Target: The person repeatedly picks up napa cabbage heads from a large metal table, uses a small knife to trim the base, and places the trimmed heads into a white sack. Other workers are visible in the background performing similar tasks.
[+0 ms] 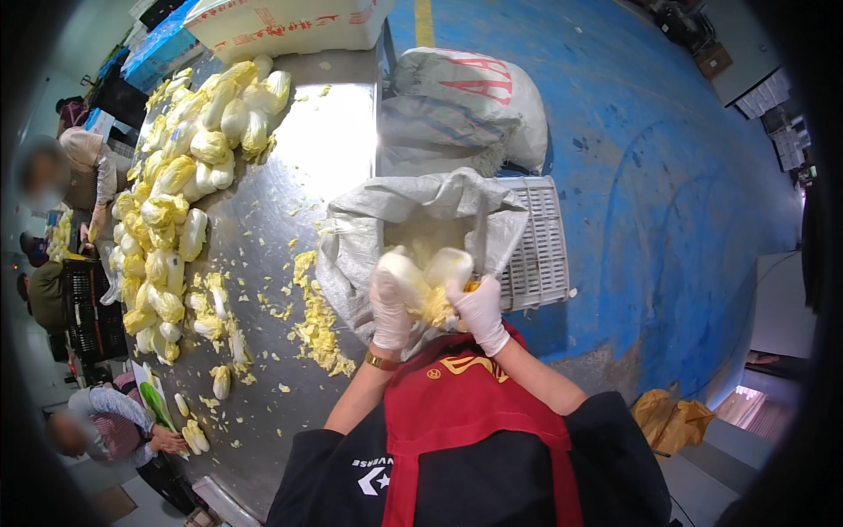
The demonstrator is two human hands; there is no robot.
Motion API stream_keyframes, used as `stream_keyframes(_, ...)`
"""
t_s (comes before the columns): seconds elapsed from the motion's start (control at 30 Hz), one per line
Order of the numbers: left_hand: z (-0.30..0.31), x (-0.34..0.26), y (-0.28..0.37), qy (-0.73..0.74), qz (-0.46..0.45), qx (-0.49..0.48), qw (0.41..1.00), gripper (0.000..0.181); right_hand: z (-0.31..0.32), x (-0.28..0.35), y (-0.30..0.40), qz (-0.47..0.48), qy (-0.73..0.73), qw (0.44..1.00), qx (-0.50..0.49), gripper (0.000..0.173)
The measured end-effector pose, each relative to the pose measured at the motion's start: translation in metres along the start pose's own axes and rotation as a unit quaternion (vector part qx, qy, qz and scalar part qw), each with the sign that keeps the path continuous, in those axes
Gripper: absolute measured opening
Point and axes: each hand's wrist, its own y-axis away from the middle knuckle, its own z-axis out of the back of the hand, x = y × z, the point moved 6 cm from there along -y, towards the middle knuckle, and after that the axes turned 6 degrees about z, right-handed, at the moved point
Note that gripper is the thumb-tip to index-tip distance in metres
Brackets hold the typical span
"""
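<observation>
My left hand (390, 309), in a white glove, grips a pale napa cabbage (403, 273) over an open white woven sack (352, 263). Opposite it, my gloved right hand (482, 309) is closed around a small yellow-orange object (471, 286), largely hidden by the fingers. Its thumb side lies against a second white cabbage piece (449, 265). Yellow leaves (436, 308) hang between both hands, blurred. Inside the sack's mouth, more pale yellow leaf matter shows dimly.
A long heap of napa cabbages (174, 178) covers the far side of the steel table (276, 211). Leaf scraps (316, 323) lie near the sack. A white plastic crate (537, 244), a full woven sack (474, 105) and a foam box (296, 26) stand around. Co-workers (115, 421) are across the table.
</observation>
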Motion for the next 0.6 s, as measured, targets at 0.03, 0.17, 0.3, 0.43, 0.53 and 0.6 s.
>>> stream_keyframes(0.03, 0.009, 0.004, -0.004, 0.046, 0.009, -0.047, 0.998, 0.078, 0.006, -0.009, -0.002, -0.032, -0.095, 0.994, -0.033, 0.029)
stream_keyframes(0.17, 0.056, -0.003, -0.023, 0.237, 0.064, -0.172, 0.954, 0.076, 0.035, -0.019, -0.026, -0.087, -0.319, 0.934, -0.135, 0.028)
stream_keyframes(0.3, 0.058, 0.004, -0.026, 0.204, 0.089, -0.022, 0.975, 0.072, 0.027, 0.011, -0.038, 0.108, 0.098, 0.987, 0.064, 0.066)
stream_keyframes(0.43, 0.000, -0.001, -0.003, 0.172, 0.113, 0.040, 0.978, 0.069, -0.023, 0.051, -0.001, -0.131, -0.142, 0.926, 0.325, 0.059)
stream_keyframes(0.53, -0.005, -0.009, -0.002, -0.001, 0.065, -0.001, 0.998, 0.056, -0.025, 0.051, 0.000, -0.114, -0.129, 0.930, 0.324, 0.052)
stream_keyframes(0.6, -0.001, 0.004, -0.006, -0.020, 0.101, -0.026, 0.994, 0.048, -0.027, 0.040, 0.002, -0.041, -0.187, 0.923, 0.334, 0.056)
